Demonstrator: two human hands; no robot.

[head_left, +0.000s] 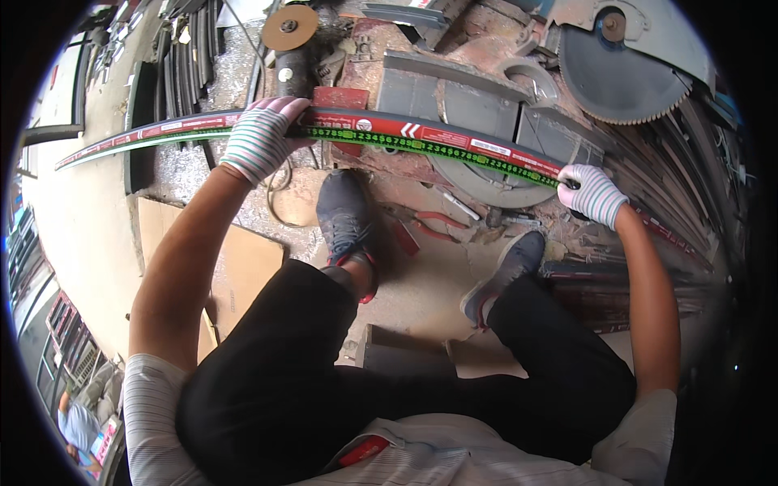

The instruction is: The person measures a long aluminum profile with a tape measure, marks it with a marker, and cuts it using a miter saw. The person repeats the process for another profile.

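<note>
The long strip (421, 139) is clamped by the left hand (261, 139) and right hand (592, 193) across the saw table (486, 105); it is seated, uncut.

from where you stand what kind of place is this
Most likely a metal-cutting workshop: a toothed circular saw blade on a cut-off machine, a round brown grinding disc, and a long red and green profile strip held across the saw table by both gloved hands.

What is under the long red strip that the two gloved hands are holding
Under the long red strip a green measuring tape runs along its edge, over a grey saw table. The strip and the left hand cover what lies directly beneath.
</note>
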